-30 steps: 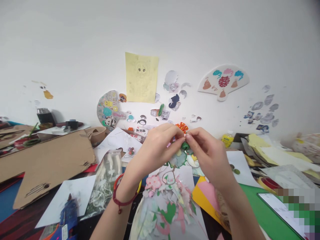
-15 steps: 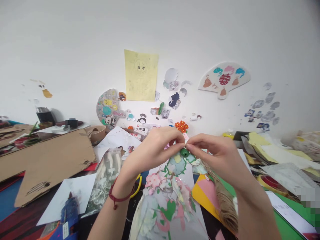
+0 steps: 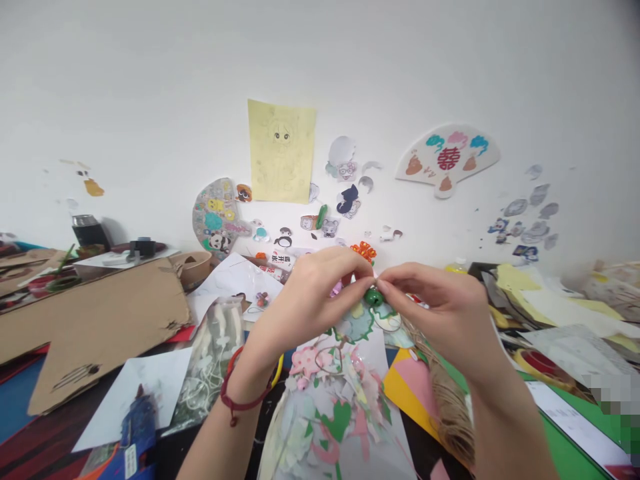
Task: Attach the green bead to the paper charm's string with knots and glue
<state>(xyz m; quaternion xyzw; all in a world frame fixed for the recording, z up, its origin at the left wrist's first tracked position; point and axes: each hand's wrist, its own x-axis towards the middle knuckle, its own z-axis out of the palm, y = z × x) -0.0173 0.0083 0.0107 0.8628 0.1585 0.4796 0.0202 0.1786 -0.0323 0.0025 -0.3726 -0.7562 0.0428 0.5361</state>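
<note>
On the counter (image 3: 30,443), a cardboard sheet (image 3: 100,320) lies near the left edge. Raised toward the far edge, the left hand (image 3: 323,285) and the right hand (image 3: 443,297) pinch the top of the green bell (image 3: 373,298), which hangs between them; the exact gripped part is too small to tell.

- I take this for a craft corner: my head view shows a cluttered worktable (image 3: 35,445) against a white wall (image 3: 320,53).
- On that wall I see a yellow drawing (image 3: 283,157) and a decorated fan shape (image 3: 425,160).
- Across the worktable I see cut cardboard (image 3: 115,313), bundled twine (image 3: 453,410) and paper cut-outs (image 3: 337,421).
</note>
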